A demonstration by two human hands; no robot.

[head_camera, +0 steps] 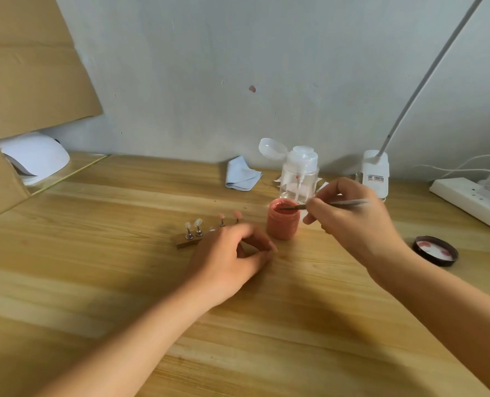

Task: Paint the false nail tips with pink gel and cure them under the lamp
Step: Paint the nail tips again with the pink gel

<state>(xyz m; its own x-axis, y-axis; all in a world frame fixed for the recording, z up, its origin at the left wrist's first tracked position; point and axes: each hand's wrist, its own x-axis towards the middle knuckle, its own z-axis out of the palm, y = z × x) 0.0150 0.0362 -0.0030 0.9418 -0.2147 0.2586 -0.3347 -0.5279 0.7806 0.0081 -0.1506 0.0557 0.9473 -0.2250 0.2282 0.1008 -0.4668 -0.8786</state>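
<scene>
Right hand (349, 216) pinches my thin brush (332, 204), lying nearly level, tip pointing left into the open jar of pink gel (283, 220). Left hand (232, 253) rests loosely curled on the nail stand (189, 239); two pink tips, two clear

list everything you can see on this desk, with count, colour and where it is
gel jar: 1, pink, open, desk centre
brush: 1, grey, tip in the jar
nail tips on stands: 4 visible; 2 clear at left, 2 pink at right
jar lid: 1, dark rim, upturned, right
pump bottle: 1, clear, behind the jar
cloth: 1, pale blue, by the wall
curing lamp: 1, white, far left
desk lamp base: 1, white
power strip: 1, white, far right
cardboard: brown, left
left hand: resting by the stand base
right hand: holding the brush
</scene>
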